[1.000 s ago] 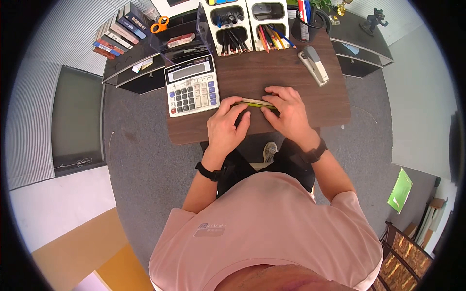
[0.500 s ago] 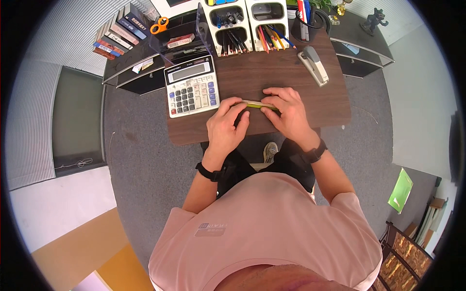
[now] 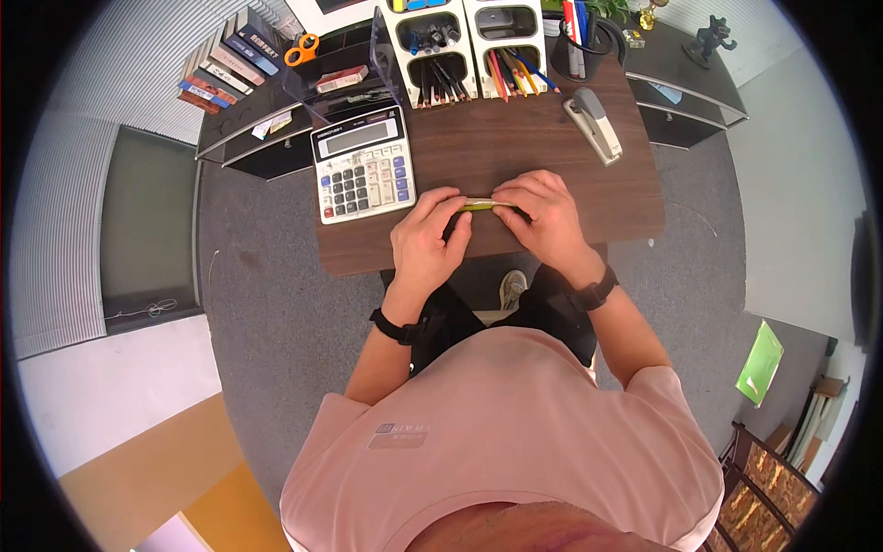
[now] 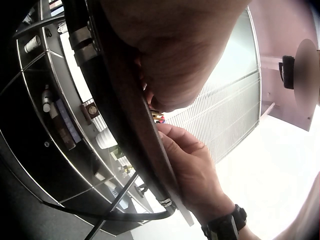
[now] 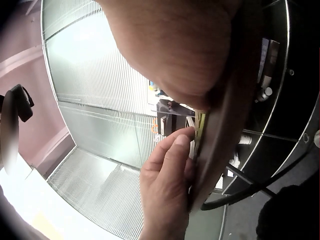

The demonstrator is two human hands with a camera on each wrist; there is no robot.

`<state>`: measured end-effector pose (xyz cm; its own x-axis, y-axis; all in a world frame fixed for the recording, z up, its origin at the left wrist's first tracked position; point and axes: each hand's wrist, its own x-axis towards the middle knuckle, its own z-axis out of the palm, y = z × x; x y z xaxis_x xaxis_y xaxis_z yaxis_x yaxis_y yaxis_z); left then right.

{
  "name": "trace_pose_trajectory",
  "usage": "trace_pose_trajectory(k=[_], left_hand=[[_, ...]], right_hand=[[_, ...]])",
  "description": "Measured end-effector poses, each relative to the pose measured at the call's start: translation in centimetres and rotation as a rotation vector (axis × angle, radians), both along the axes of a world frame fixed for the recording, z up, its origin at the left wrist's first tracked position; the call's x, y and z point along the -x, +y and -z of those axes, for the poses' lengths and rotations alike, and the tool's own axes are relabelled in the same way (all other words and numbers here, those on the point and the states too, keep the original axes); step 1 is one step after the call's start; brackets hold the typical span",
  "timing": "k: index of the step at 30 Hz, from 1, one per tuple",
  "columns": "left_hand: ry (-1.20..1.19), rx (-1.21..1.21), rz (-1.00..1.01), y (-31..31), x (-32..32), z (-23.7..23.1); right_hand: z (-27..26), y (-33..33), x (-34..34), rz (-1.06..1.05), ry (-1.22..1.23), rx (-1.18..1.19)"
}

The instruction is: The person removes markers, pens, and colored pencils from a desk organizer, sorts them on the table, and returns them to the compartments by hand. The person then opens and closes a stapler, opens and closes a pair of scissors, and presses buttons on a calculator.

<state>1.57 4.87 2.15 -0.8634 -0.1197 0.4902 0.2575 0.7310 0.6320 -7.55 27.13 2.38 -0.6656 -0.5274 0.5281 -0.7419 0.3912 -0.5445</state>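
Observation:
A thin yellow-green strip with a pale upper edge (image 3: 476, 207) spans the gap between both hands, low over the brown tabletop (image 3: 460, 147). My left hand (image 3: 425, 235) pinches its left end between thumb and fingers. At the other end, the thumb and fingertips of my right hand (image 3: 544, 213) pinch it. In the right wrist view a short piece of the yellow-green strip (image 5: 202, 125) shows beside the left hand's fingertips (image 5: 186, 134). The fingers hide both ends, and its exact kind cannot be told.
A large calculator (image 3: 363, 170) lies left of the hands. Toward the right stands a stapler (image 3: 596, 127). Behind are white organizers (image 3: 471, 55) with pencils and pens, a black mesh pen cup (image 3: 598, 63) and a dark desk box (image 3: 345, 60) with orange-handled scissors (image 3: 302, 50).
My right hand has shifted slightly toward the body and inward, so less of the strip shows between the hands. The left hand has barely moved.

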Motion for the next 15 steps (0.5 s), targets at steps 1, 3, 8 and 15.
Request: trace_pose_trajectory(k=[1,3,8,15], left_hand=[[0.010,0.001,0.003,0.04,0.02,0.06],[0.021,0.002,0.005,0.05,0.05,0.08],[0.015,0.006,0.017,0.00,0.06,-0.02],[0.029,0.027,0.015,0.03,0.14,-0.06]], right_hand=[[0.04,-0.01,-0.03,-0.006,0.002,0.005],[0.08,-0.07,-0.17,0.001,0.001,0.009],[0.01,-0.10,-0.15,0.002,-0.002,0.016],[-0.30,-0.03,-0.18,-0.004,0.021,0.008]])
